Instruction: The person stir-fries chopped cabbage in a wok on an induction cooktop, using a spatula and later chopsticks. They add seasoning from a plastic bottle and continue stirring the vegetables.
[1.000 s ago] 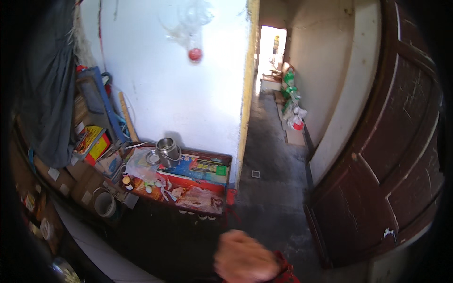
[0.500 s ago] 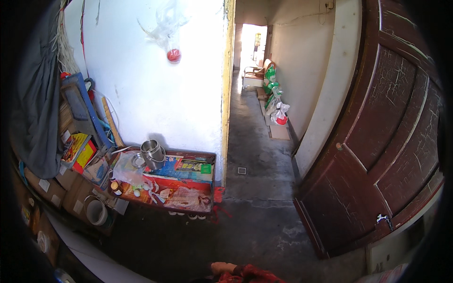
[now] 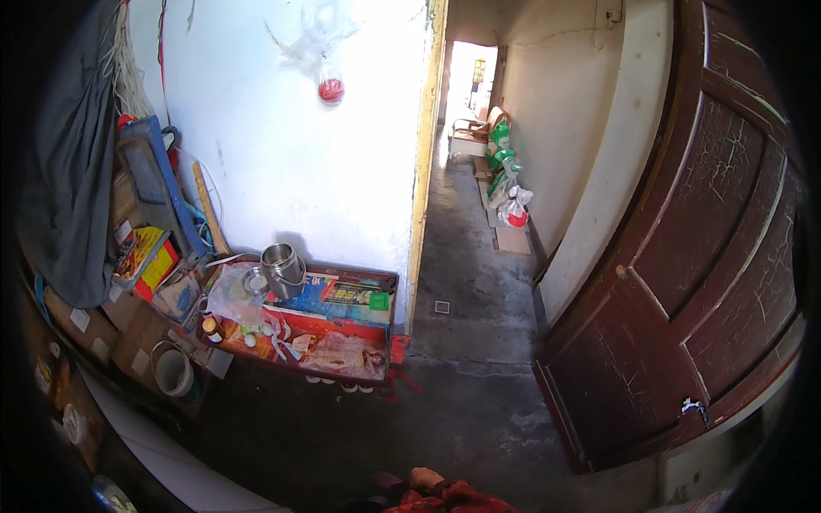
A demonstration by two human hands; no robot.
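Note:
My right hand (image 3: 426,479) shows at the lower edge, small and partly cut off, with a red patterned sleeve (image 3: 462,498) behind it. It is held low over the dark floor, and its fingers cannot be made out. I see nothing in it. Just left of it is a dark purplish shape (image 3: 389,481) that I cannot identify. My left hand is not in view. Well ahead to the left stands a low table (image 3: 395,295) bearing a steel pot with a handle (image 3: 283,272), a clear plastic bag (image 3: 231,295), a small brown jar (image 3: 212,329) and a green square item (image 3: 378,300).
An open dark-red door (image 3: 650,316) stands at the right. Beyond the doorway, a corridor floor (image 3: 466,256) leads to a chair (image 3: 470,141), with several bags (image 3: 514,209) along its wall. Cardboard boxes (image 3: 128,333) and a white bucket (image 3: 174,372) are at the left.
The view has shifted slightly, so the table and doorway sit a little further right. My right hand has moved slightly right and up in the picture. The purplish shape beside it shows more.

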